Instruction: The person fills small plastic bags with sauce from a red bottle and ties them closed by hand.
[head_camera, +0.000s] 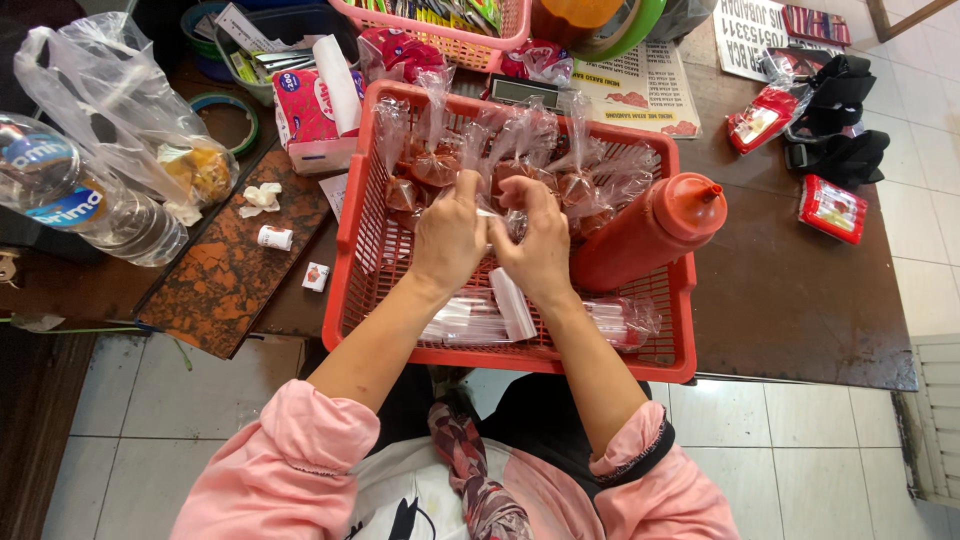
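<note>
A red plastic basket (350, 240) sits on a dark wooden table in front of me. Both hands are inside it, close together over a small clear plastic bag (503, 218). My left hand (450, 240) and my right hand (540, 245) pinch that bag between their fingers. Several tied clear bags of red-brown sauce (560, 170) lie at the far side of the basket. A red squeeze bottle (650, 228) leans in the basket's right side. Empty clear bags (470, 318) lie flat on the basket floor under my wrists.
A large water bottle (90, 205) and a plastic bag of food (195, 170) lie at left. A tissue box (312, 115) stands behind the basket's left corner. Red packets (832, 208) and a black strap (840, 150) rest at right. The table's front edge is beneath my forearms.
</note>
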